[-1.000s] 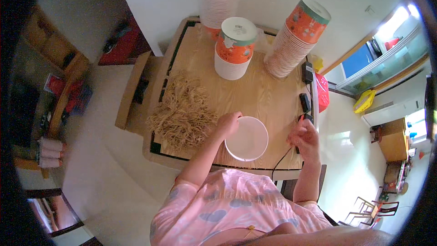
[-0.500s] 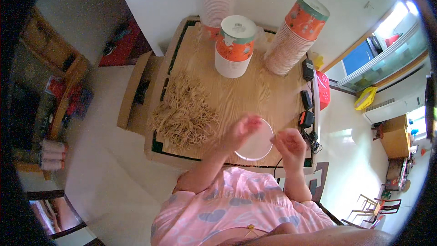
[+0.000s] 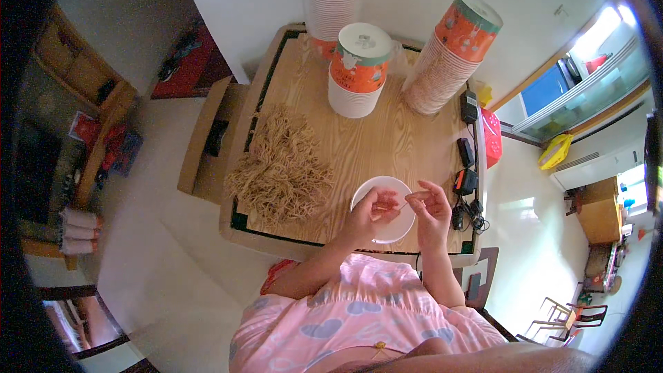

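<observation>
A round white paper tub (image 3: 395,233) stands near the front edge of the table, its mouth facing up. Over its left side is my left hand (image 3: 371,215), fingers curled and closed toward the middle. My right hand (image 3: 431,213) hovers at its right rim, thumb and forefinger pinched together. Between the two sets of fingertips runs a thin pale strand (image 3: 404,206), hard to make out. Left of my hands, a tangled heap of thin tan dried strands (image 3: 282,169) is spread on the wooden tabletop (image 3: 359,148).
Nested orange, green and white paper tubs (image 3: 359,72) stand upside down at the back. A taller leaning stack (image 3: 449,55) is to their right, another white stack (image 3: 335,0) behind. Black adapters and cables (image 3: 466,183) line the right edge. An open cardboard box (image 3: 204,148) sits left.
My left hand has come down and toward me, over the tub. The fingers of my right hand have lifted and moved slightly left, with the strand now between both hands.
</observation>
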A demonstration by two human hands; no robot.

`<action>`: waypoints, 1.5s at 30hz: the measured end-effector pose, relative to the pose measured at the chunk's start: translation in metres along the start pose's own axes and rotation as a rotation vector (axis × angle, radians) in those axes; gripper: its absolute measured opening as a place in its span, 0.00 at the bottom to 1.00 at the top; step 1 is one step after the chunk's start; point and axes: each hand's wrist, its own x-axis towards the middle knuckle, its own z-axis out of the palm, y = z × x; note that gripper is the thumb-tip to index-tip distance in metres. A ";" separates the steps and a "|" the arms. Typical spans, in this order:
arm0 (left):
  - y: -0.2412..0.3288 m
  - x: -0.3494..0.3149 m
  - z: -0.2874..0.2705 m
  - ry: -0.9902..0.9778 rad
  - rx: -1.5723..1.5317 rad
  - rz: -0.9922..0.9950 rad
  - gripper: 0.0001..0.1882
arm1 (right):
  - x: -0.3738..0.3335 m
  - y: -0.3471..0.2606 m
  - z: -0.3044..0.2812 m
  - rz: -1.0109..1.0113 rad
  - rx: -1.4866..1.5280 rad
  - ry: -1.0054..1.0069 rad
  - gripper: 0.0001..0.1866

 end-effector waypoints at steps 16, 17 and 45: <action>-0.047 0.014 -0.007 0.147 0.041 0.026 0.05 | 0.055 0.067 -0.059 -0.417 -1.097 0.014 0.14; -0.044 0.011 -0.008 0.153 0.004 -0.002 0.05 | 0.057 0.081 -0.072 -0.143 -1.080 -0.075 0.13; 0.009 -0.025 -0.015 0.081 -0.682 -0.109 0.04 | -0.009 0.033 -0.025 -0.954 -0.838 -0.019 0.13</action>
